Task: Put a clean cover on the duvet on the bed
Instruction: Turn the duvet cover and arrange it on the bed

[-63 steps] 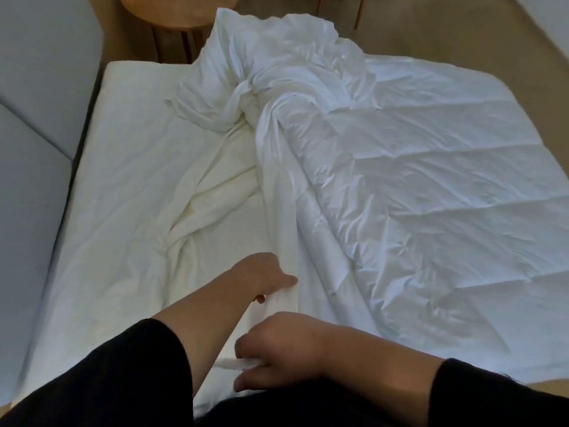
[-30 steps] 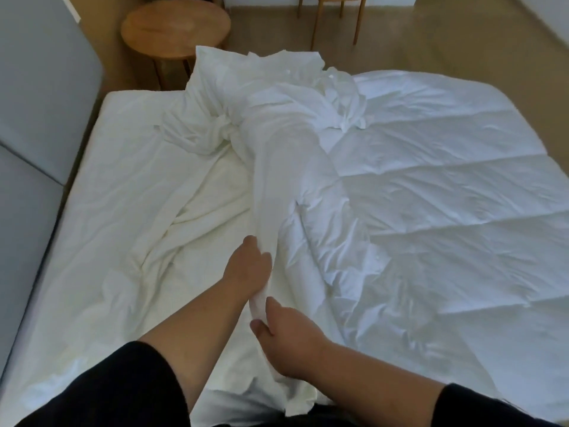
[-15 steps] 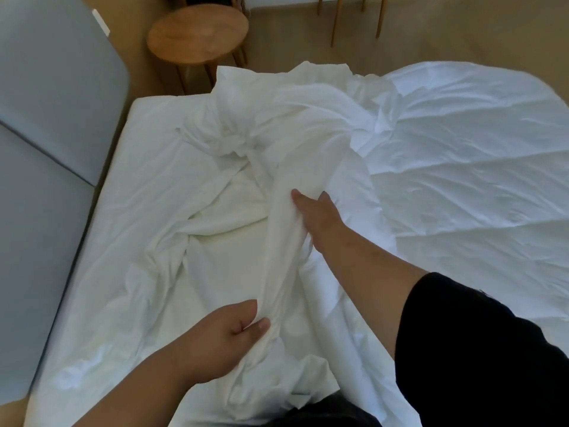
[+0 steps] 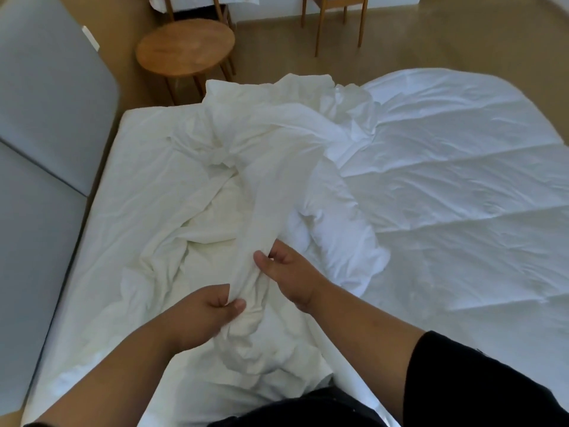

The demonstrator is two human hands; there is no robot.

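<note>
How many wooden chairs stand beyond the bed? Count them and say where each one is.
2, both cut off by the top edge: one chair behind the round wooden table, another chair farther right on the floor. More may stand out of view.

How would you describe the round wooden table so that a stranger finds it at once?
Start from the bed covered in white bedding. Beyond its far left corner, beside the grey headboard, stands the round wooden side table. It alone has a round top; the chairs behind it are square-framed.

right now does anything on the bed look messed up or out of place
Yes: the cover is twisted into a rope-like bunch up the middle of the bed, not spread flat. The left hand and right hand both grip it. The duvet lies flat beside it.
</note>
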